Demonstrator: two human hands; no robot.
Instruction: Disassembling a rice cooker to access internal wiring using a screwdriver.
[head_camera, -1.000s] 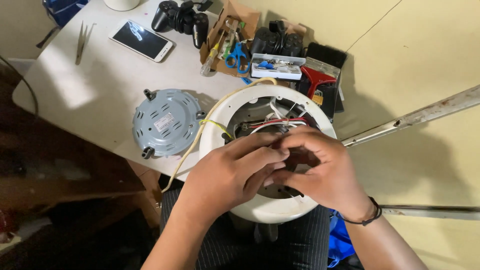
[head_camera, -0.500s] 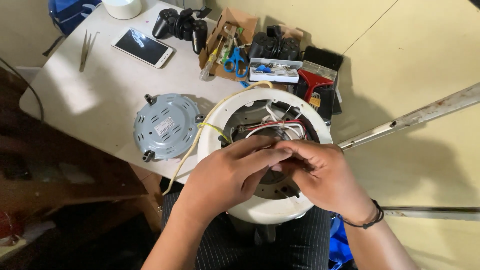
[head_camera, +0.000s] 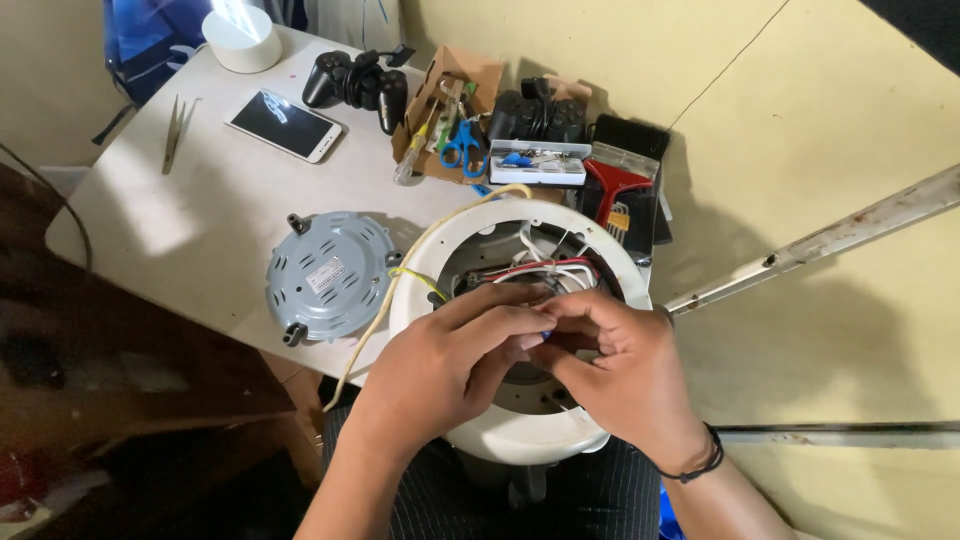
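Far off to the left of the hands and beyond them, a pair of tweezers (head_camera: 174, 132) lies on the pale desk (head_camera: 200, 230), with a white round object (head_camera: 241, 38) at the far edge and a smartphone (head_camera: 285, 125) lying face up beside it. Nearer, just left of the left hand, a grey round motor cover (head_camera: 331, 276) rests flat on the desk, and a cream cable (head_camera: 385, 310) curves past it toward the white round housing (head_camera: 525, 435).

The left hand (head_camera: 455, 355) and the right hand (head_camera: 610, 365) meet over the open middle of that housing, which sits right under them at the near edge of the desk. The fingertips of both hands are pressed together around a small blue piece (head_camera: 545, 335); it looks like a wire end or connector, but it is too small to be sure. Red, white and black wires (head_camera: 540, 270) show inside the housing just beyond the fingers.

Farther beyond the hands lie a black game controller (head_camera: 355, 82), a cardboard tray (head_camera: 450, 120) holding blue-handled scissors (head_camera: 461, 143) and a screwdriver, a second dark controller (head_camera: 535, 115), and a clear small-parts box (head_camera: 540, 163). Beyond the right hand sits a red-handled brush (head_camera: 612, 180). The right wrist wears a dark cord bracelet (head_camera: 695, 465).
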